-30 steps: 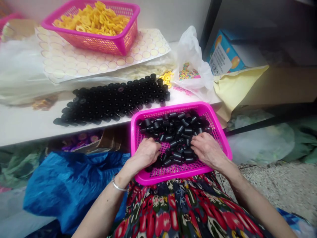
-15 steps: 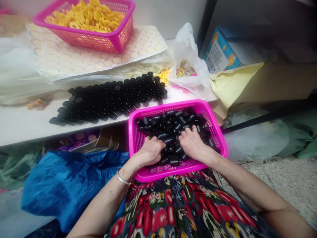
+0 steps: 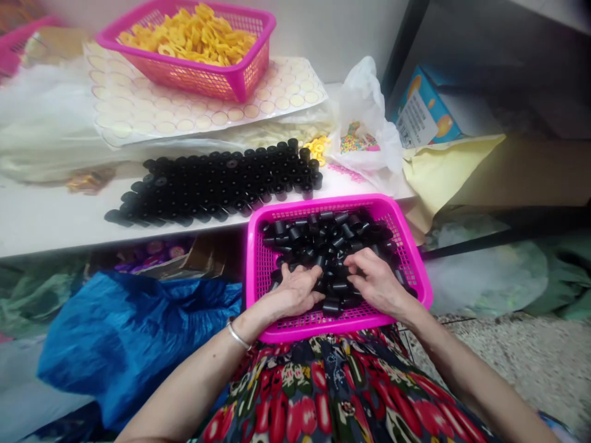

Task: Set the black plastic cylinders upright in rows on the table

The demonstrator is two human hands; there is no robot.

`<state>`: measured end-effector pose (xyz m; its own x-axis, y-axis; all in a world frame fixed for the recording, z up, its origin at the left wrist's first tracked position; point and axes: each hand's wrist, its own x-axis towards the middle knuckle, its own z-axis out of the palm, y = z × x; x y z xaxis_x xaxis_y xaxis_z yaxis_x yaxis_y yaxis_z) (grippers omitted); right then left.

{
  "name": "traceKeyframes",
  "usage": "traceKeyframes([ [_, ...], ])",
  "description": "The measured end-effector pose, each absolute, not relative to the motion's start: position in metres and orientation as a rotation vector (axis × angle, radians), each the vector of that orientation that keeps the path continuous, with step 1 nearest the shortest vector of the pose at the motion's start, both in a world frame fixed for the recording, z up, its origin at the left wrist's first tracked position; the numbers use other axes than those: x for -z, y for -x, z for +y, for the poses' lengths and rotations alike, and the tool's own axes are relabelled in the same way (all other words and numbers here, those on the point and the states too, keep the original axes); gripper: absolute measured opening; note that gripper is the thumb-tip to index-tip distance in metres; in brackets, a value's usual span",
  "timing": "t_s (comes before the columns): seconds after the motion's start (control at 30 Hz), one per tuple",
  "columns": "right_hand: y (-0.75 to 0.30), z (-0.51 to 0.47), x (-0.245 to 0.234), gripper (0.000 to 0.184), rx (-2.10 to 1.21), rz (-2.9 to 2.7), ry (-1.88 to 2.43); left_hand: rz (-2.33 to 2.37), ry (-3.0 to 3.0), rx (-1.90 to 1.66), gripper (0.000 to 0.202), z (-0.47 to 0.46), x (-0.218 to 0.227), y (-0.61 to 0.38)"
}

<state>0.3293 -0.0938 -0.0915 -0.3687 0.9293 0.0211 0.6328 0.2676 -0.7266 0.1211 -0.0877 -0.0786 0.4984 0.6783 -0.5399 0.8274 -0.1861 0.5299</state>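
A pink mesh basket [image 3: 263,271] rests on my lap, holding a heap of small black cylinders [image 3: 332,237]. My left hand [image 3: 295,292] lies in the near part of the basket, fingers curled among the black cylinders. My right hand [image 3: 376,283] is close beside it, fingers bent and pinching into the same pile. What each hand has gathered under its fingers is hidden. Past the basket, on the white shelf [image 3: 50,221], many black cylinders stand upright in a packed block [image 3: 217,184].
A second pink basket [image 3: 194,43] of yellow rings sits at the back on a sheet of round stickers [image 3: 152,111]. A white plastic bag [image 3: 364,129] with coloured bits, a blue box [image 3: 425,111] and yellow paper [image 3: 443,166] lie right. A blue bag [image 3: 124,332] fills the lower left.
Both hands have drawn closer together in the middle of the basket, raking the black cylinders. The view has shifted slightly.
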Motion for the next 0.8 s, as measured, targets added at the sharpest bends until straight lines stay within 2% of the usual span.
traceKeyframes([
  [0.17,-0.328,-0.105,0.098,0.032,-1.054,-1.776,1.290,1.246,-1.951,0.193,0.025,-0.092,0.091,-0.126],
  [0.33,-0.320,-0.106,0.103,0.043,-0.969,-1.773,1.298,1.315,-1.914,0.108,0.018,-0.091,0.097,-0.130],
  [0.43,-0.317,-0.105,0.104,0.047,-0.952,-1.770,1.236,1.357,-1.891,0.075,0.022,-0.092,0.099,-0.130],
  [0.67,-0.317,-0.103,0.107,0.046,-1.017,-1.905,1.217,1.304,-1.769,-0.027,0.034,-0.091,0.093,-0.124],
  [0.8,-0.319,-0.102,0.105,0.041,-0.985,-2.029,1.307,1.253,-1.500,-0.265,0.035,-0.089,0.079,-0.114],
])
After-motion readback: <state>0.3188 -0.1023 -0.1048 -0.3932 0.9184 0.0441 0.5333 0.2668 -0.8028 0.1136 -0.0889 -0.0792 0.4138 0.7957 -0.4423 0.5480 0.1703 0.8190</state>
